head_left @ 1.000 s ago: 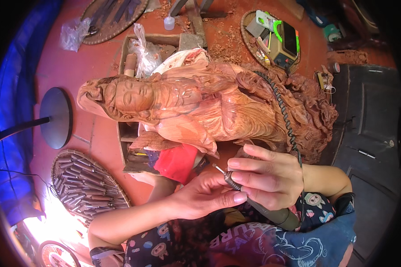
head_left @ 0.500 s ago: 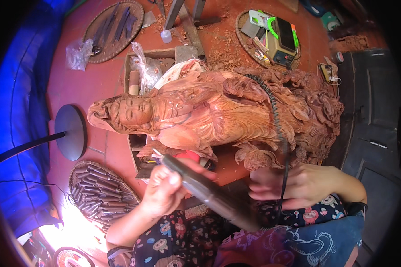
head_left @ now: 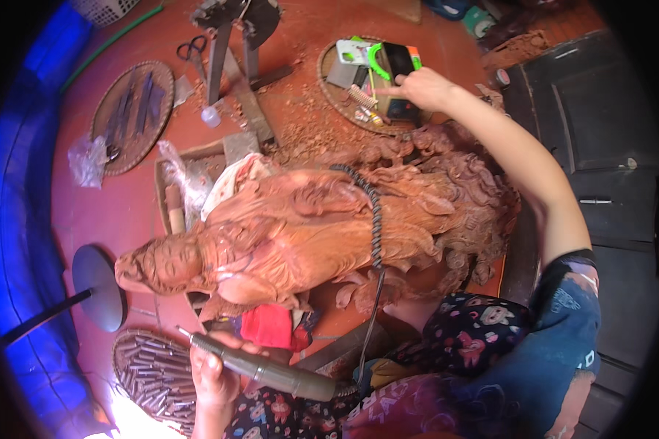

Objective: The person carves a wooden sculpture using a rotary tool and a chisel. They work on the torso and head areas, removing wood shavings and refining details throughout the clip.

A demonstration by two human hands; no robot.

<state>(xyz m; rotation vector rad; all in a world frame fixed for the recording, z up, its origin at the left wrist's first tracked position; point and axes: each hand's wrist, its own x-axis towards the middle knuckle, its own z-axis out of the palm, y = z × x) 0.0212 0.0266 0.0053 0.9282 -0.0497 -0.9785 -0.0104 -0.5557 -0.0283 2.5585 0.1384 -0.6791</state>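
A large reddish carved wooden statue lies on its side across my lap, head to the left. My left hand grips a grey rotary carving handpiece below the statue, its tip pointing up-left. A ribbed flexible cable runs from it over the statue. My right hand reaches far up to a round woven tray holding a green and black tool and small bits. Its fingers touch items there; I cannot see what they hold.
A round tray of several metal chisels lies at lower left by a lamp base. Another tray of tools, scissors, a metal stand and wood chips cover the red floor. A dark door stands right.
My right hand left the handpiece near my lap and stretched up to the far tray. My left hand keeps the handpiece, now lower and more level.
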